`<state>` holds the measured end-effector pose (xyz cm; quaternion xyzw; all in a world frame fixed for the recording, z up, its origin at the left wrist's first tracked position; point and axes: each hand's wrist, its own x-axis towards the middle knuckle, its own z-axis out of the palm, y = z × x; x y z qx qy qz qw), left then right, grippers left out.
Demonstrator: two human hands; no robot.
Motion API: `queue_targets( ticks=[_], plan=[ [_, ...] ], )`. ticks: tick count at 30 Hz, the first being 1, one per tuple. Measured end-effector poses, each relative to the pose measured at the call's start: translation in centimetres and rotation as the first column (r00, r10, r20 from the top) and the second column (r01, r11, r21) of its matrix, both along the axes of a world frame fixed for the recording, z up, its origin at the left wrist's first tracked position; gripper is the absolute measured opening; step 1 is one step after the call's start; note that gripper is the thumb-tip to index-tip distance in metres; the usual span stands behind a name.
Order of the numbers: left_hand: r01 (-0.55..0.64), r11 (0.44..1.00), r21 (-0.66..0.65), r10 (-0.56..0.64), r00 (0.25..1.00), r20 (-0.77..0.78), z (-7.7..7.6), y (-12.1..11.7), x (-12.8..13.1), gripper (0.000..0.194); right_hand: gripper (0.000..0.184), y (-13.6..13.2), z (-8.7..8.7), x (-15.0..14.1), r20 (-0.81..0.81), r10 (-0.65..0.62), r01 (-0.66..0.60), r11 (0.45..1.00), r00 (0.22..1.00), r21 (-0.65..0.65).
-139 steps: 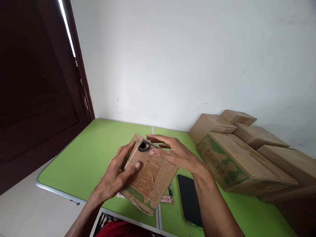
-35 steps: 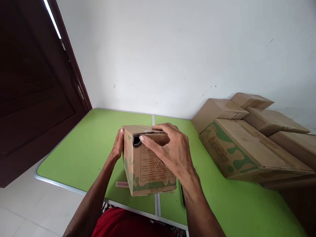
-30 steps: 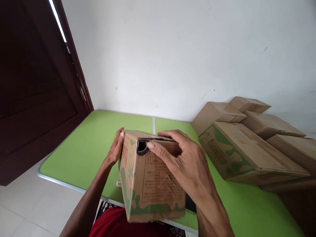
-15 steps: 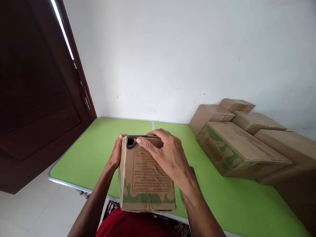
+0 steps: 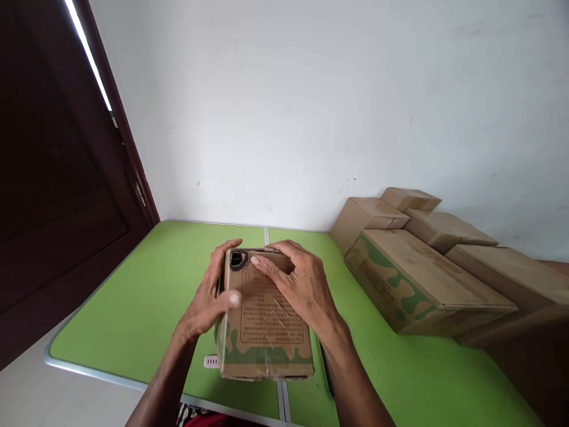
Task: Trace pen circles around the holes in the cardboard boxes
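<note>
Brown, green-printed cardboard box (image 5: 267, 350) is at near middle, on or just above the green rectangular surface (image 5: 137, 302). Grips clamp it — left hand (image 5: 211, 293) at left side, right hand (image 5: 302, 281) over far edge — apparently for steadiness.

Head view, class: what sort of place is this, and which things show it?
Probably an indoor room, perhaps a home or small workplace: a dark brown panelled door, a green metal-edged table and brown cardboard boxes piled on it.
</note>
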<state>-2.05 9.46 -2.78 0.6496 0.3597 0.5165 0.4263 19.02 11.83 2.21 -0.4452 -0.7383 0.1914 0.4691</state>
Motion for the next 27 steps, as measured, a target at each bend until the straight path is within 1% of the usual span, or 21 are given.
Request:
queue_targets(
  ticks=[2,3,5,6,7,8,9,10,12,13,14,16,18,19,21,23,25,27],
  plan=[
    [-0.006,1.000,-0.014,0.004,0.994,-0.110,1.4,-1.5,0.1,0.093,0.055,-0.5,-0.3,0.1,-0.049,0.013,-0.012,1.000,0.999,0.021],
    [-0.018,1.000,-0.024,0.015,0.991,-0.136,1.8,-2.0,0.0,0.085,0.054,-0.6,-0.7,0.4,-0.086,0.010,-0.007,0.999,0.996,0.034],
    [-0.056,0.998,-0.037,0.051,0.991,-0.127,2.1,-2.7,-0.1,0.072,0.053,-0.5,-1.8,1.7,-0.172,-0.048,0.058,0.997,0.984,0.053],
    [-0.077,0.996,-0.043,0.072,0.992,-0.104,2.1,-2.8,-0.2,0.069,0.053,-0.3,-2.6,2.7,-0.181,-0.110,0.121,0.991,0.977,0.053],
    [-0.097,0.994,-0.048,0.093,0.992,-0.086,2.1,-3.0,-0.3,0.068,0.053,0.1,-3.6,3.9,-0.148,-0.183,0.192,0.980,0.972,0.046],
    [-0.119,0.991,-0.055,0.114,0.990,-0.077,2.0,-3.1,-0.4,0.066,0.051,0.6,-4.6,5.2,-0.082,-0.254,0.258,0.965,0.964,0.038],
    [-0.140,0.988,-0.062,0.136,0.988,-0.074,2.1,-3.3,-0.5,0.065,0.047,1.2,-5.8,6.4,0.010,-0.306,0.306,0.952,0.952,0.029],
    [-0.163,0.984,-0.072,0.157,0.985,-0.073,2.1,-3.4,-0.5,0.065,0.040,1.8,-6.9,7.6,0.110,-0.326,0.326,0.945,0.939,0.020],
    [-0.207,0.974,-0.088,0.201,0.976,-0.079,2.5,-3.7,-0.5,0.066,0.023,3.0,-9.1,9.0,0.279,-0.274,0.290,0.957,0.920,-0.019],
    [-0.229,0.969,-0.090,0.221,0.972,-0.085,2.7,-3.9,-0.5,0.066,0.019,3.5,-10.1,9.3,0.335,-0.224,0.254,0.966,0.915,-0.047],
    [-0.248,0.965,-0.088,0.240,0.966,-0.094,2.9,-4.0,-0.5,0.067,0.018,3.9,-11.0,9.2,0.388,-0.173,0.219,0.973,0.905,-0.075],
    [-0.270,0.959,-0.081,0.259,0.958,-0.121,3.3,-4.2,-0.6,0.066,0.014,4.0,-12.7,8.4,0.471,-0.079,0.153,0.981,0.878,-0.122],
    [-0.280,0.957,-0.080,0.267,0.953,-0.143,3.5,-4.2,-0.7,0.065,0.009,3.2,-14.1,7.2,0.516,-0.017,0.103,0.985,0.856,-0.139],
    [-0.280,0.957,-0.082,0.266,0.953,-0.149,3.6,-4.2,-0.7,0.066,0.010,2.6,-14.6,6.6,0.528,0.001,0.083,0.987,0.849,-0.136],
    [-0.266,0.960,-0.090,0.251,0.957,-0.147,3.7,-4.1,-0.8,0.068,0.014,1.6,-15.2,5.9,0.539,0.019,0.052,0.992,0.842,-0.118],
    [-0.242,0.966,-0.094,0.228,0.964,-0.135,3.6,-3.8,-0.8,0.069,0.014,1.2,-15.5,5.9,0.537,0.027,0.028,0.995,0.843,-0.095],
    [-0.208,0.975,-0.072,0.197,0.971,-0.137,3.2,-3.6,-0.8,0.070,0.016,1.8,-15.3,6.6,0.524,0.029,0.007,0.998,0.851,-0.067],
    [-0.178,0.983,-0.034,0.170,0.973,-0.159,2.5,-3.3,-0.8,0.071,0.018,3.3,-14.8,8.0,0.497,0.007,0.004,1.000,0.867,-0.020]
  ],
)
